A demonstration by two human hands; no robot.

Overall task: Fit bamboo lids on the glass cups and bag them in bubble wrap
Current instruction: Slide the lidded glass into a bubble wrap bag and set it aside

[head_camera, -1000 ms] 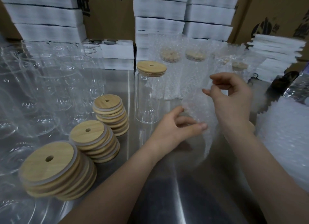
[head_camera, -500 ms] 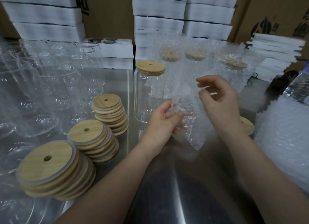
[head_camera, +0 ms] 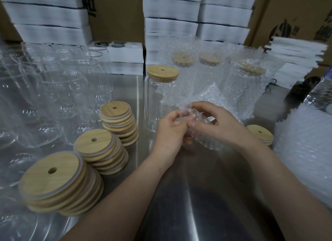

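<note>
A clear glass cup (head_camera: 158, 104) with a bamboo lid (head_camera: 162, 73) stands upright on the steel table, just behind my hands. My left hand (head_camera: 169, 131) and my right hand (head_camera: 213, 123) meet in front of it, and both pinch the edge of a bubble wrap bag (head_camera: 206, 104) held between them. Three stacks of bamboo lids lie to the left: the near stack (head_camera: 53, 179), the middle stack (head_camera: 100, 149) and the far stack (head_camera: 117, 122). Several cups wrapped in bubble wrap (head_camera: 249, 89) stand behind.
Several bare glass cups (head_camera: 53, 89) crowd the left side. A pile of bubble wrap bags (head_camera: 305, 150) lies at the right, with a few spare lids (head_camera: 260, 134) beside it. White foam boxes (head_camera: 170, 24) and cardboard cartons are stacked along the back.
My hands have come together at the bag's edge. The right hand dropped from higher up, and the left hand's fingers went from spread over the bag to pinching it.
</note>
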